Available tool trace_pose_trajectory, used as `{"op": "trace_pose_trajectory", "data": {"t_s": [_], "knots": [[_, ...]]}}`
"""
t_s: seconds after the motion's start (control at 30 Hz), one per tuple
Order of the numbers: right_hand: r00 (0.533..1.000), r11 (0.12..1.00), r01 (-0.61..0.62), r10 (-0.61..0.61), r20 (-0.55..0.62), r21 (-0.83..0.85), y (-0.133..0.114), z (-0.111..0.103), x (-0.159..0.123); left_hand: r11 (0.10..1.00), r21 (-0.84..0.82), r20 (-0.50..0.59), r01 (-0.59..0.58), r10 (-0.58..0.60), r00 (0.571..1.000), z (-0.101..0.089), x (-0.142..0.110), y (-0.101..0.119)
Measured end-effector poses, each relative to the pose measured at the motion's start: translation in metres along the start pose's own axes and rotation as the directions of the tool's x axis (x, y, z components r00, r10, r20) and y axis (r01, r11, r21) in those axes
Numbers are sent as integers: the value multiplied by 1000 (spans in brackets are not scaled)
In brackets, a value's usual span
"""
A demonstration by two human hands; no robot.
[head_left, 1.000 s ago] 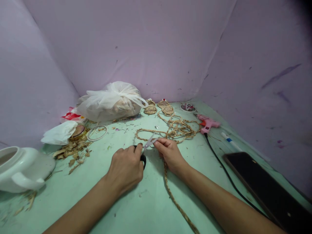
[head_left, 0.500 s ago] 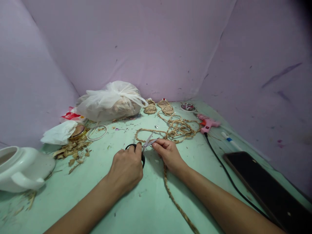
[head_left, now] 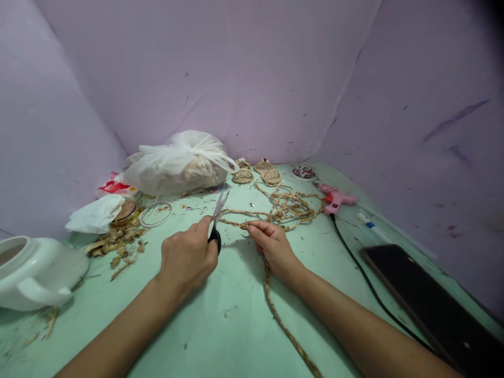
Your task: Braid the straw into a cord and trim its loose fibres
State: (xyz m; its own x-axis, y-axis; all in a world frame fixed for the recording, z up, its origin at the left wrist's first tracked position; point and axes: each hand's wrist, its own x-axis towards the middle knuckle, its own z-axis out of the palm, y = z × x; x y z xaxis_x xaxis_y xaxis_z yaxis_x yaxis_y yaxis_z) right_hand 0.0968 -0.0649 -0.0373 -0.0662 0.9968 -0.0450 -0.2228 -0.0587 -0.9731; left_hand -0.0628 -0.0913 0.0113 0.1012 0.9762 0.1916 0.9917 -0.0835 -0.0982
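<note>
My left hand [head_left: 189, 252] is closed round the black handles of a pair of scissors [head_left: 218, 212]. The scissors' blades point up and away, slightly apart, close to a loop of rope but left of my right hand. My right hand [head_left: 273, 247] pinches a braided straw rope [head_left: 289, 336] between thumb and fingers. From that hand the rope runs down to the table's near edge, and another stretch loops out to the left. Farther back, the rope lies in a loose tangle [head_left: 293, 207].
A pink glue gun [head_left: 336, 198] with a black cord, a marker [head_left: 372, 227] and a phone [head_left: 429, 310] lie at right. Small woven soles [head_left: 270, 174] stand behind. At left are a plastic bag [head_left: 177, 168], dry scraps [head_left: 118, 242], a white ring [head_left: 156, 214] and a white container [head_left: 43, 268].
My left hand has drawn the scissors left, away from my right hand, and their blades have turned upward and closed somewhat. My right hand stays in place on the rope.
</note>
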Motion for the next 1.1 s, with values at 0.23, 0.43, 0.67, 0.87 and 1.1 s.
{"op": "trace_pose_trajectory", "data": {"t_s": [0.23,0.43,0.67,0.87,1.1], "knots": [[994,992,-88,82,69,88,-5,2,0,990,-115,26,-76,79,997,7,0,1],[960,958,-228,191,207,174,-3,4,-3,993,-43,56,-113,115,992,13,0,5],[985,983,-103,80,152,151,-4,8,-8,987,-19,92,-158,159,983,16,0,16],[990,970,-103,122,-73,222,-3,2,0,989,-145,-28,11,-16,999,11,3,3],[993,995,-1,13,-121,99,2,3,2,983,-6,-197,-182,177,964,17,-10,17]]}}
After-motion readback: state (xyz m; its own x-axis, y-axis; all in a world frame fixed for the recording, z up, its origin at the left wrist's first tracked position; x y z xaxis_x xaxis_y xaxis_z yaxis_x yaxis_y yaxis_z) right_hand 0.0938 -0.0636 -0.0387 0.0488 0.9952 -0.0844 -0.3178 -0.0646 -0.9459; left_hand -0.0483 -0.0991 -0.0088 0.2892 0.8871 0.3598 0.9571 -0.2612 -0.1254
